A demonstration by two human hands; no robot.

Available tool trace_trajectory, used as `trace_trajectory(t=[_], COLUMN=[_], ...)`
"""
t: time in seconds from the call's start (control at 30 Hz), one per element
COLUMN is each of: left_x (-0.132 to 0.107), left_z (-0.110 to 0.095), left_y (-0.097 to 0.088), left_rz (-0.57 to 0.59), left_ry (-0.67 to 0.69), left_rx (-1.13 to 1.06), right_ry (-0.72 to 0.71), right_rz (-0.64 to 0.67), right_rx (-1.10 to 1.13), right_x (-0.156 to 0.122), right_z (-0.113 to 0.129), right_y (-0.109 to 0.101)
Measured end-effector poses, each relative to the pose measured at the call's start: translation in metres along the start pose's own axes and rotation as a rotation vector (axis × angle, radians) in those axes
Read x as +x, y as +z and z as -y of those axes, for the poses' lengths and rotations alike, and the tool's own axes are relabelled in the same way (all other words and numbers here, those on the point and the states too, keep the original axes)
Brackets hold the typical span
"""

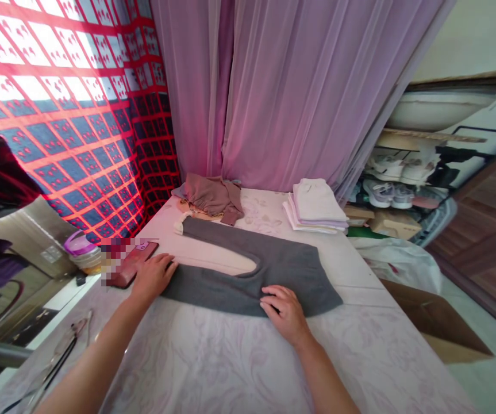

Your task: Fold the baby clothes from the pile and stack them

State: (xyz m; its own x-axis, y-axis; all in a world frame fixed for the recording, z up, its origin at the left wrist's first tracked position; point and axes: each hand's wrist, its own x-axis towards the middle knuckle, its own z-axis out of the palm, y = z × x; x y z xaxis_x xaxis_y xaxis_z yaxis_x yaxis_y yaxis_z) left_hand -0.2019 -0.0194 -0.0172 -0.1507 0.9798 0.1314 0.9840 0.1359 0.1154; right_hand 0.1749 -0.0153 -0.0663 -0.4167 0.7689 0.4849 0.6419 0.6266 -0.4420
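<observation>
A pair of dark grey pants point(291, 259) lies flat on the table, legs toward the left and waist toward the right. One leg end, the farther one, shows a pale cuff point(179, 224). My left hand point(155, 273) lies on the end of the nearer leg, its fingers stretched over the fabric and covering the hem. On the same leg, nearer the waist, my right hand point(285, 310) rests with fingers loosely bent and apart. Both palms face down, touching the cloth.
A brown phone case point(133, 265) lies left of my left hand. Crumpled brown clothing point(211, 195) sits at the back, with a stack of folded white clothes point(316, 207) to its right. Glasses and cables point(64, 351) are on the table's point(213, 356) left edge. A cardboard box point(437, 322) stands right.
</observation>
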Motion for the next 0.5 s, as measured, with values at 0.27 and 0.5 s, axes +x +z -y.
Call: trace_trajectory(t=[0.27,0.5], left_x=[-0.005,0.002], left_z=[0.03,0.045], left_y=[-0.018,-0.036], left_rz=[0.22,0.379], left_ry=[-0.035,-0.063], left_rx=[-0.009,-0.302], right_ry=[0.001,0.08], right_rz=[-0.016,0.17], right_rx=[0.033,-0.076], right_x=[-0.003,0.019], right_z=[0.004,0.011], right_y=[-0.002,-0.01])
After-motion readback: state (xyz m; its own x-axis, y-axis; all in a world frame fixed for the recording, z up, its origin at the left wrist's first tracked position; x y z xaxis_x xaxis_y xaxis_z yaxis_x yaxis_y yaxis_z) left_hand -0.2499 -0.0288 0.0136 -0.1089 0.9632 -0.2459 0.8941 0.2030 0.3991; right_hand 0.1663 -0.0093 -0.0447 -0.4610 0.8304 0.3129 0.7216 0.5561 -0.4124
